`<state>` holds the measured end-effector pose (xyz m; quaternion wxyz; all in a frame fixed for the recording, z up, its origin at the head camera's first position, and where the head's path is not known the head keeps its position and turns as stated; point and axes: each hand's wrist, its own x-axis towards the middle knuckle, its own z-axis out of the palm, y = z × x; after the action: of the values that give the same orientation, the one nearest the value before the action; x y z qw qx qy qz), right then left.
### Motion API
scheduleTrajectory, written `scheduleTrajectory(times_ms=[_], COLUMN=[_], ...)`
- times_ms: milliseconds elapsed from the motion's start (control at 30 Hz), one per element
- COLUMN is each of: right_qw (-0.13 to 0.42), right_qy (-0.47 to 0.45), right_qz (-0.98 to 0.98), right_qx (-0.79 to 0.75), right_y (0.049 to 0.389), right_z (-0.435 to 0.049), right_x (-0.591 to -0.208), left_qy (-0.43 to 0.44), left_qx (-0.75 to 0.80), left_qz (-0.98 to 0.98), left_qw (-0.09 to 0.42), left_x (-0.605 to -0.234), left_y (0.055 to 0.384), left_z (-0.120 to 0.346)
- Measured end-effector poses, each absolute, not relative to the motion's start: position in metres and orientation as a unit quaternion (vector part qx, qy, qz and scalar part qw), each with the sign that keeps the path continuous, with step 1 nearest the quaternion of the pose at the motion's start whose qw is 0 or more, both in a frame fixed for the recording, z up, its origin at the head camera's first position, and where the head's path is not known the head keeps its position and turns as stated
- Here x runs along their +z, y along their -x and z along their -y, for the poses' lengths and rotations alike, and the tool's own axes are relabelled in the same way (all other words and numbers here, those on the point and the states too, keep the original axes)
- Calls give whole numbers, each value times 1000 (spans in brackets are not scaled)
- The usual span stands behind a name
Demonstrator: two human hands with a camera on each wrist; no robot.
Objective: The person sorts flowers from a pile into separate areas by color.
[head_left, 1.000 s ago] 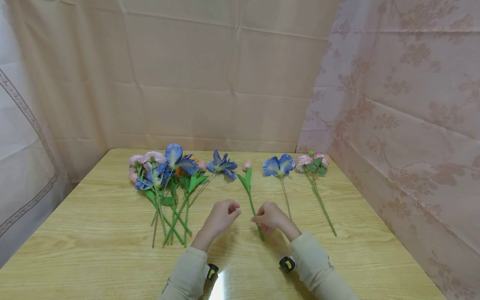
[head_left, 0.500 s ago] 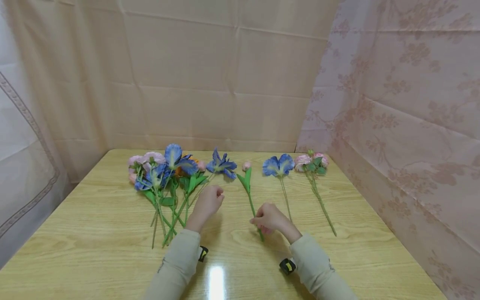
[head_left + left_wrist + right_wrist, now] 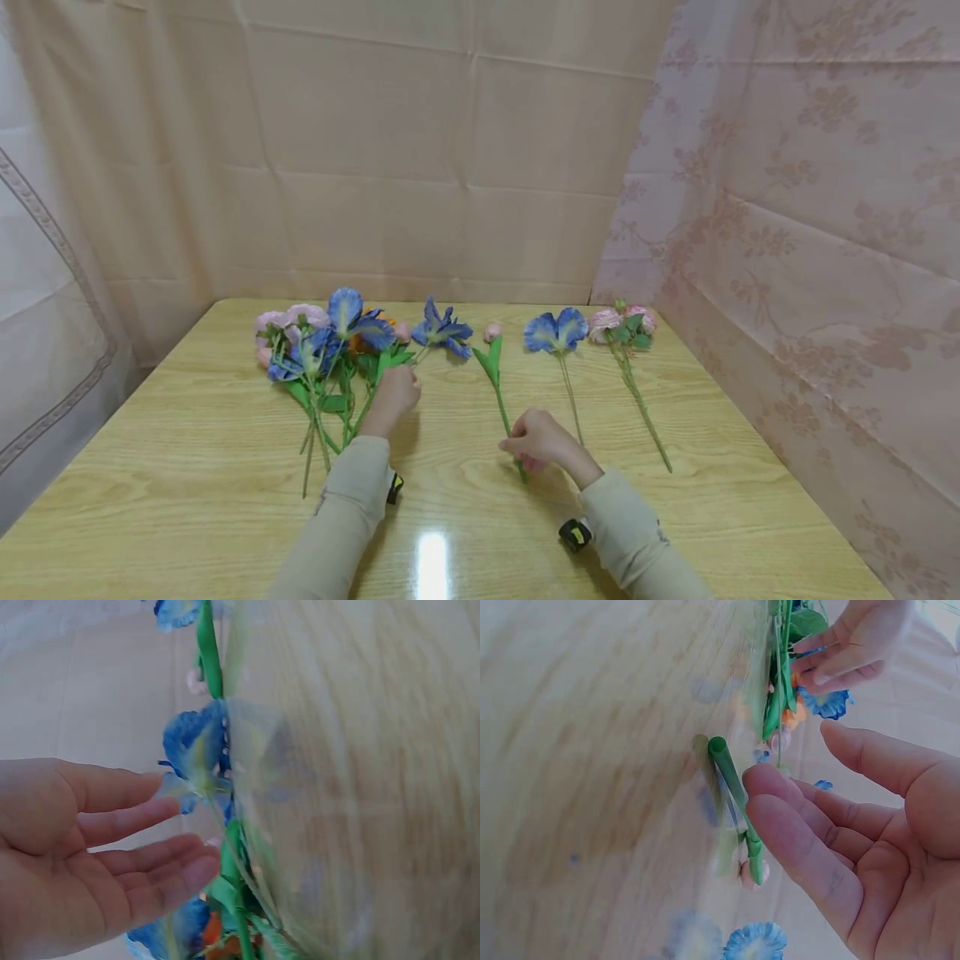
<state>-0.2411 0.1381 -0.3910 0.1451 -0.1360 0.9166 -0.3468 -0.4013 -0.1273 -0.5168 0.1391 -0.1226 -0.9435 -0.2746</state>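
My left hand (image 3: pixel 397 396) is over the right side of a flower bunch, beside the stem of a blue iris (image 3: pixel 442 332). In the left wrist view its fingers are loosely extended with nothing between them, the fingertips close to that iris (image 3: pixel 193 750). My right hand (image 3: pixel 542 437) hovers by the lower stem of a pink tulip (image 3: pixel 492 358) that lies alone. The right wrist view has the thumb and fingers spread apart, with the tulip's green stem (image 3: pixel 731 776) just beyond the fingertips.
The bunch at left mixes blue irises (image 3: pixel 347 312), pink flowers (image 3: pixel 307 315) and crossed green stems, partly hidden by the left arm. To the right lie another blue iris (image 3: pixel 557 331) and a pink rose spray (image 3: pixel 626 325). Curtains (image 3: pixel 360 167) enclose the wooden table (image 3: pixel 187 500).
My left hand has moved left and away from me, from near the tulip to the bunch's right side. My right hand has stayed by the tulip stem. The flowers lie as before.
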Motion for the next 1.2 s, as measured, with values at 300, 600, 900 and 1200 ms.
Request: scheduleTrajectory(times_ms=[300, 600, 900, 1200], right_qw=[152, 170, 173, 174], right_qy=[136, 129, 125, 127], right_qz=[-914, -910, -908, -910], right_qx=[-349, -355, -360, -356], right_y=[240, 241, 239, 240], right_z=[-140, -140, -140, -140], right_x=[-392, -390, -392, -394], left_qy=[59, 26, -25, -40], left_qx=[-272, -230, -227, -214], left_qz=[960, 972, 974, 975], left_qw=[31, 44, -13, -43], left_x=[-432, -390, -400, -402], left_y=[328, 299, 306, 306], left_z=[112, 105, 106, 109])
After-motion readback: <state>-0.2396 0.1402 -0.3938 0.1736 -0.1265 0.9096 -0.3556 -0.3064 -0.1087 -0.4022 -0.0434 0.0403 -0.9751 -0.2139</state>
